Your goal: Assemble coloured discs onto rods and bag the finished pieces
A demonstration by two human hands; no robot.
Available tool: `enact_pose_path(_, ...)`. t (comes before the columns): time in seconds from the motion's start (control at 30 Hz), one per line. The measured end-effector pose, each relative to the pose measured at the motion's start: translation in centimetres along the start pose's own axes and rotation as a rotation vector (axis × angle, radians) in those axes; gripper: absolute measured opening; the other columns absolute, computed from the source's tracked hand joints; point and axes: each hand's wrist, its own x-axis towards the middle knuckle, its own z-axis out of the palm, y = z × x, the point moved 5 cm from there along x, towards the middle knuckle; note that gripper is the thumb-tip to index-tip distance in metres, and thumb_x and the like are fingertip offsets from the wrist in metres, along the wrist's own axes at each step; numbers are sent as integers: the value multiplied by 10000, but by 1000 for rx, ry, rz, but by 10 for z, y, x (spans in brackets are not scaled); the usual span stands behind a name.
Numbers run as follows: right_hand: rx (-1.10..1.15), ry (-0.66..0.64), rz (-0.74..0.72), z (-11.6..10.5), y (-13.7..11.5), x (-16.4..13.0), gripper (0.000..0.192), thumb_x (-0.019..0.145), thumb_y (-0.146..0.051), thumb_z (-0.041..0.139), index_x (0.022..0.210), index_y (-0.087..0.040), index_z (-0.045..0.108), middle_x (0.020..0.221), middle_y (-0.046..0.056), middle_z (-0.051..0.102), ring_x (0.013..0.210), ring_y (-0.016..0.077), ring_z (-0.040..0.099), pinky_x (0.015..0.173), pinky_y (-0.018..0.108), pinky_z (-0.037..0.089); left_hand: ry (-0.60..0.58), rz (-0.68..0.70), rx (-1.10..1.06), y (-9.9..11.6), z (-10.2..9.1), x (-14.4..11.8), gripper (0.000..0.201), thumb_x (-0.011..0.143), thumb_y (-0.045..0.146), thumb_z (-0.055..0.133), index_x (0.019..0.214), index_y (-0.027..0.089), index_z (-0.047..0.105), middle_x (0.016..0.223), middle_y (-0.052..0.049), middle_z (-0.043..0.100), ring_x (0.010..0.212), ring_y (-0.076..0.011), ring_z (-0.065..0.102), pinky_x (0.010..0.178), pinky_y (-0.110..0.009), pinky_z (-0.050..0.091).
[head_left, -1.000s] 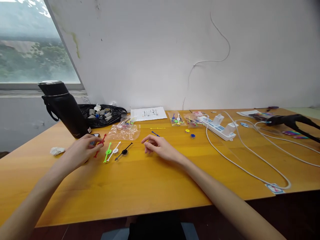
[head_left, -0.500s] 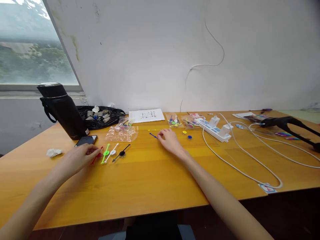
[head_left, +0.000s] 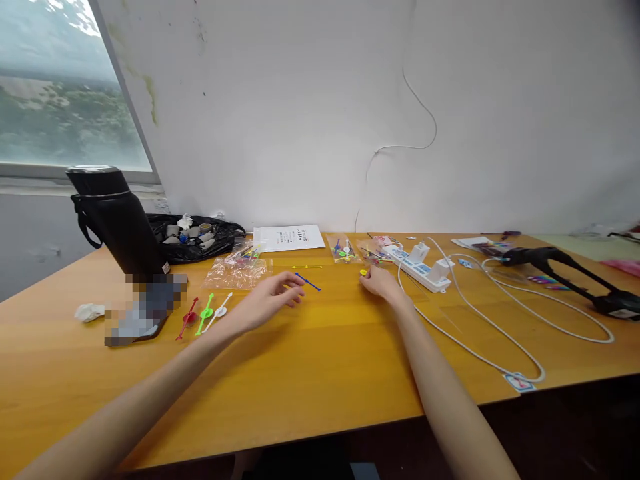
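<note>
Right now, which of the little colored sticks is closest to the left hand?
The blue stick. It lies alone just past the left hand, near its fingertips, while the red, green and white sticks lie together farther left.

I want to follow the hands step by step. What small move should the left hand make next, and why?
Probably a short reach forward and right to pinch the blue stick. The left hand hovers open just short of it, fingers pointed its way and holding nothing. The right hand is busy at the yellow disc, so the stick seems left to the other hand.
</note>
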Motion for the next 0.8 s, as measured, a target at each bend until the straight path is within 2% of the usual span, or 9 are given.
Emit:
enact_pose_path(0.07,-12,-29,-11,5,-13,1,65,849,-176,707,866,-126,669,942,151,698,902,261,657,815,391,511,-116,-68,-346,-15,32,7,298,846,413,662,1050,196,669,1062,-123,726,918,-246,723,854,-408,577)
enact_pose_path(0.1,-11,-49,-26,8,-23,0,42,827,-148,690,830,-142,648,905,138,696,872,249,647,803,376,493,-120,-98,-465,-23,44,9,296,825,381,691,1049,189,661,1110,-138,717,923,-240,727,891,-428,576)
enact_pose_path(0.17,63,-81,-131,16,-51,-5,68,841,-165,640,907,-172,624,960,89,692,857,201,628,800,330,485,-95,-161,-618,-39,58,11,326,810,329,717,1092,182,646,1220,-166,694,978,-238,730,989,-460,544)
enact_pose_path(0.27,354,-181,-389,34,-102,-24,117,871,-223,621,975,-177,593,983,60,670,860,174,621,809,312,500,-15,-213,-717,-60,59,9,439,804,296,747,1209,199,610,1337,-166,662,1156,-252,689,1125,-465,454)
enact_pose_path(0.4,520,-283,-530,55,-141,-51,178,874,-216,652,1042,-187,603,1035,55,668,921,167,628,855,310,512,7,-216,-752,-72,49,8,472,836,354,747,1260,206,601,1337,-128,682,1257,-251,637,1170,-443,410)
enact_pose_path(0.5,536,-274,-568,60,-149,-62,191,860,-175,671,1042,-184,619,1049,57,664,928,166,624,870,315,514,11,-200,-688,-71,45,9,448,822,387,764,1198,184,629,1321,-127,693,1243,-270,640,1126,-439,451)
enact_pose_path(0.67,588,-306,-552,55,-153,-62,246,861,-177,672,1103,-190,633,1106,65,676,978,172,641,898,323,523,58,-230,-632,-65,41,8,449,792,400,793,1144,172,633,1258,-133,725,1178,-282,680,1085,-439,478)
enact_pose_path(0.73,603,-309,-506,53,-151,-58,254,881,-204,658,1133,-193,627,1127,64,682,1001,171,650,904,319,520,67,-251,-665,-67,38,8,451,789,395,803,1144,175,630,1211,-124,749,1127,-265,708,1089,-432,476)
enact_pose_path(0.8,531,-235,-403,53,-140,-50,195,908,-210,619,1101,-188,633,1083,57,696,968,169,657,866,309,515,96,-249,-704,-71,34,10,454,782,385,815,1139,176,629,1184,-118,762,1097,-246,724,1098,-422,472)
